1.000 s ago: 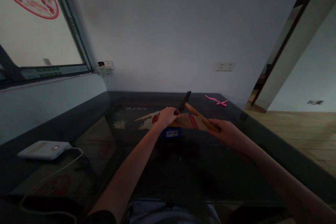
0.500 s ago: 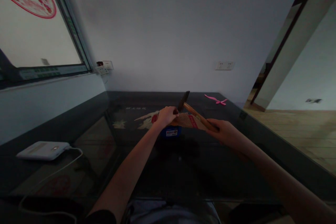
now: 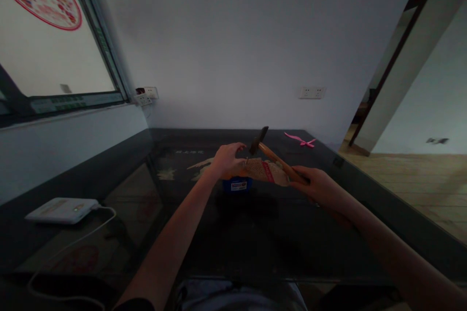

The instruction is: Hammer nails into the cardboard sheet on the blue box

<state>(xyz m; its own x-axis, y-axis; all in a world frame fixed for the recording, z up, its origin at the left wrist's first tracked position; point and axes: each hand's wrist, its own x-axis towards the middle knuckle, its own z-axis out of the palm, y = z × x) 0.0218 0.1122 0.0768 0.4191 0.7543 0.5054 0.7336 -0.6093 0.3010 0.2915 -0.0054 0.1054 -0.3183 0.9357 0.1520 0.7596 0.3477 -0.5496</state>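
My right hand (image 3: 315,182) is closed round the wooden handle of a hammer (image 3: 274,155). Its dark head is tilted up, just right of my left hand (image 3: 226,159). That hand has thumb and index finger apart and rests on or just over a flat beige patterned piece with a red band (image 3: 268,170), possibly a shoe insole. Beneath the piece is a blue box (image 3: 237,184) with a white label. A tiny thin upright thing (image 3: 247,160) shows by my left thumb, perhaps a nail; too small to be sure.
On the dark glossy table (image 3: 233,238), a white power bank (image 3: 62,210) with a white cable lies at the left. A pink ribbon (image 3: 301,140) is near the back right edge. Behind stands a wall with sockets (image 3: 312,93); a window (image 3: 54,58) is at the left.
My left hand has shifted left, and its pinched fingers have come apart. The hammer in my right hand has moved slightly to the right.
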